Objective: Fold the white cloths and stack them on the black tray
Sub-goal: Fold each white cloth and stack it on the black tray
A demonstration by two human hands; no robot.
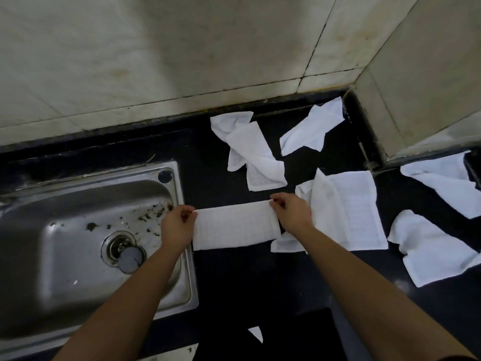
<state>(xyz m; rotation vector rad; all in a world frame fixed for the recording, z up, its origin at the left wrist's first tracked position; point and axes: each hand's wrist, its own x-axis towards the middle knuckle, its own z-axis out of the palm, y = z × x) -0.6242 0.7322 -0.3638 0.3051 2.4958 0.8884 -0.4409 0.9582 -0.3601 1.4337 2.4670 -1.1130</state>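
From the head camera, a folded white cloth point(235, 225) lies as a long band on the black tabletop point(247, 277), just to the right of a stainless-steel sink point(78, 230). The left hand point(175, 225) is at the band's left end, its fingers point(188, 213) closed in a pinch on the upper left corner. The right hand point(292, 211) is at the opposite end, its fingers point(276, 201) pinched shut on the upper right corner, so the cloth spans the gap between the two hands with its lower edge resting flat on the tabletop.

Just right of the right hand, partly under the wrist, lies a larger half-open cloth point(348, 212). Beyond the hands, near the tiled wall point(182, 61), lies a crumpled cloth point(252, 155), and another crumpled one point(312, 128) lies toward the corner. Two more loose cloths sit at the far right: one point(445, 183) against the frame's edge, one point(432, 248) nearer the person. The sink holds dark debris and a round drain plug point(131, 259). No black tray can be made out.
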